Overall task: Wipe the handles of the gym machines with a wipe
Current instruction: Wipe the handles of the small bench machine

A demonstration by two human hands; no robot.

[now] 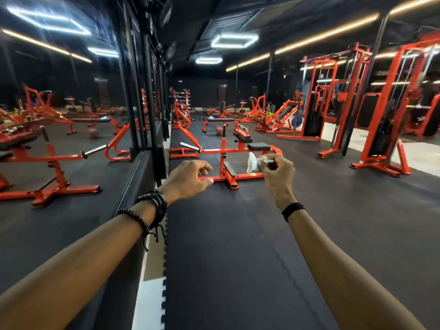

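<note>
Floor: a wide black mat floor (238, 246) runs straight ahead, bare between the arms and out to the first machine.
Left edge: a long mirror wall (71, 115) stands along the left, and a white strip (148, 303) marks where the mat ends.
Right side: tall orange cable machines (390, 115) stand well apart from the path.
Ahead: a low orange machine (223, 153) with a black seat pad (258, 146) sits in the middle of the floor, past both hands.
Left hand (188, 178): held out in the air, fingers loosely bent, holding nothing and touching nothing.
Right hand (278, 173): fingers curled tight, pinching the wipe.
Wipe (252, 163): white and crumpled, sticking out to the left of the right fingers, up in the air.
Wrists: dark bracelets (154, 210) on the left, a black band (292, 209) on the right.
</note>
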